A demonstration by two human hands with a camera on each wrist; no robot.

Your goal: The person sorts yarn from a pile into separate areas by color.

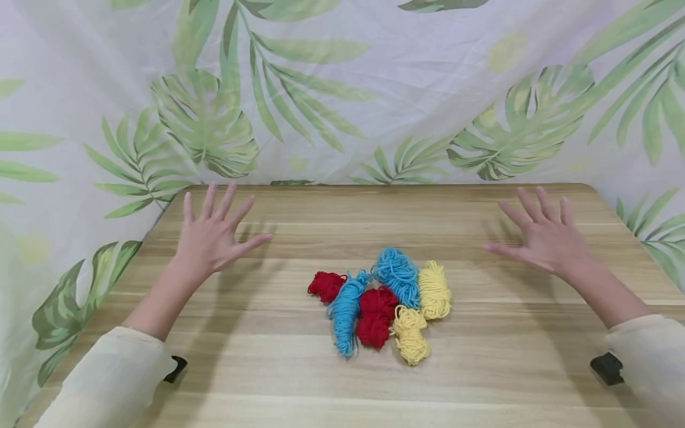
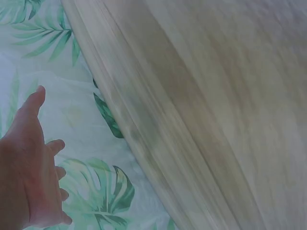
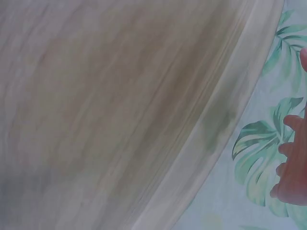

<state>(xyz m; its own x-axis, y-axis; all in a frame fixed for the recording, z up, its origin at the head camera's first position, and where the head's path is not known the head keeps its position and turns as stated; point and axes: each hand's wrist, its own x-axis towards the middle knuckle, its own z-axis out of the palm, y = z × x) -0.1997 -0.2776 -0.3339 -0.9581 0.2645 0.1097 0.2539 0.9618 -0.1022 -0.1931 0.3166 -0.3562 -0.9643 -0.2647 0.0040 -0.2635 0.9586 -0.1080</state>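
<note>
Both hands are held above the table with fingers straight and spread, holding nothing. On the left side is my left hand [image 1: 210, 238], its thumb pointing inward; the left wrist view shows the same left hand [image 2: 31, 167] at the left edge. Opposite it, my right hand [image 1: 548, 241] is partly cut off in the right wrist view. Between them lies a cluster of yarn bundles: a small red bundle [image 1: 326, 286], a long blue bundle [image 1: 346, 315], a larger red bundle [image 1: 377, 318], a looped blue bundle [image 1: 397, 274], and two yellow bundles, one upper [image 1: 434, 291] and one lower [image 1: 411, 339].
The bundles lie on a light wood-grain table [image 1: 257, 380] with rounded far corners. Behind and beside it hangs a white cloth [image 1: 417, 107] printed with green leaves. A black wrist device [image 1: 175, 369] shows at the left sleeve, another black device [image 1: 607, 368] at the right.
</note>
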